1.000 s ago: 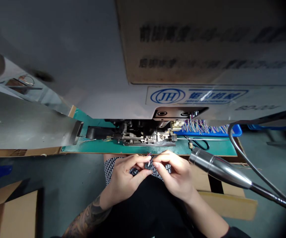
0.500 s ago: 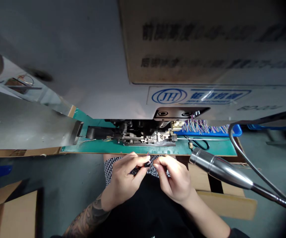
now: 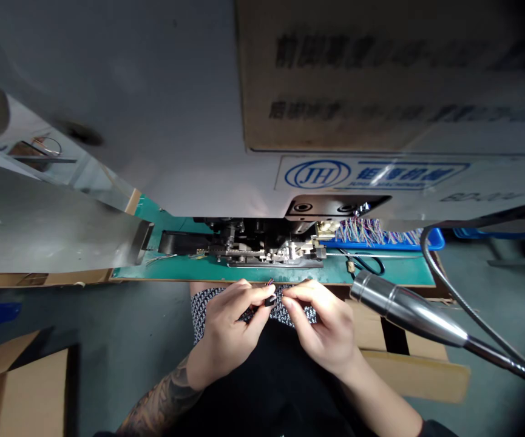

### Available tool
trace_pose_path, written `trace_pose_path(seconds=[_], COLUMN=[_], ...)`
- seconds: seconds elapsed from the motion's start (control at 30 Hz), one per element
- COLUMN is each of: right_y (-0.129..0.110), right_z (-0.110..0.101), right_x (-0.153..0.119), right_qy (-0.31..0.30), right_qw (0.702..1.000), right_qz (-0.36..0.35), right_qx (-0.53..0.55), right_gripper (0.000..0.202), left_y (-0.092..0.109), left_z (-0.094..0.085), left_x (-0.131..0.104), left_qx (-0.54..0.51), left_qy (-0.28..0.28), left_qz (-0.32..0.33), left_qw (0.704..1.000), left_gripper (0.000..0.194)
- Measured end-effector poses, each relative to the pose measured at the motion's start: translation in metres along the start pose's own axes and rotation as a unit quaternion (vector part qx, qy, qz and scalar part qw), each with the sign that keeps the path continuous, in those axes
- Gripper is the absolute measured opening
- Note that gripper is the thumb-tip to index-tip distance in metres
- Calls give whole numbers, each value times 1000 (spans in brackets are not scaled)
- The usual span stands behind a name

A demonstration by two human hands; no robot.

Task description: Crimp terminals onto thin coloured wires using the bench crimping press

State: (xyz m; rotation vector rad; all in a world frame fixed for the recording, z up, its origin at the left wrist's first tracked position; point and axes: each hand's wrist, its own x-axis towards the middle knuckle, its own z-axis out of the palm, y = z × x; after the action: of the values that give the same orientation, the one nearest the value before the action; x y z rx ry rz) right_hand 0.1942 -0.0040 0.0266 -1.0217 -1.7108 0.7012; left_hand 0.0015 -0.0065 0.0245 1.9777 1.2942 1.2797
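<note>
Dark piece (image 3: pixel 270 300) pinched in the left hand (image 3: pixel 228 331), just left of the right fingertips.
Left thumb and finger close on it, wires (image 3: pixel 270 282) poking toward the green bench (image 3: pixel 399 271); its long axis is unclear. The right hand (image 3: pixel 328 328) is nearly closed beside it, contents unclear.

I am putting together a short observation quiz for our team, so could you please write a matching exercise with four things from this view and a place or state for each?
Things:
1. Left hand
2. Blue tray
3. JH logo
4. Shiny metal cylinder

Places or states:
A. Joined to a thin metal stem
B. Pinching a small black part
C. On the machine's pale housing
D. Holding thin multicoloured wires

Right pairs: 1-B, 2-D, 3-C, 4-A.
</note>
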Motion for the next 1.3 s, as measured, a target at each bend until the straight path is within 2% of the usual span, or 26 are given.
trace_pose_path(seconds=[0.4, 0.57, 0.93, 1.1, 1.3], right_y=[5, 3, -1, 0, 2], right_z=[5, 5, 3, 3, 3], right_x=[2, 4, 6, 7, 5], right_qy=[6, 5, 2, 0, 3], right_qw=[999, 993, 997, 996, 990], right_qz=[36, 83, 70, 75, 111], right_qx=[30, 80, 34, 54, 89], right_gripper=[19, 11, 16, 20, 20], left_y=[2, 2, 0, 0, 2], left_z=[-1, 0, 0, 0, 1], left_x=[-1, -2, -6, -5, -5], left_qx=[2, 6, 26, 25, 14], left_qy=[-2, -4, -14, -21, -17], left_qz=[1, 5, 18, 23, 12], left_qw=[1000, 1000, 999, 999, 1000], left_gripper=[27, 28, 34, 33, 30])
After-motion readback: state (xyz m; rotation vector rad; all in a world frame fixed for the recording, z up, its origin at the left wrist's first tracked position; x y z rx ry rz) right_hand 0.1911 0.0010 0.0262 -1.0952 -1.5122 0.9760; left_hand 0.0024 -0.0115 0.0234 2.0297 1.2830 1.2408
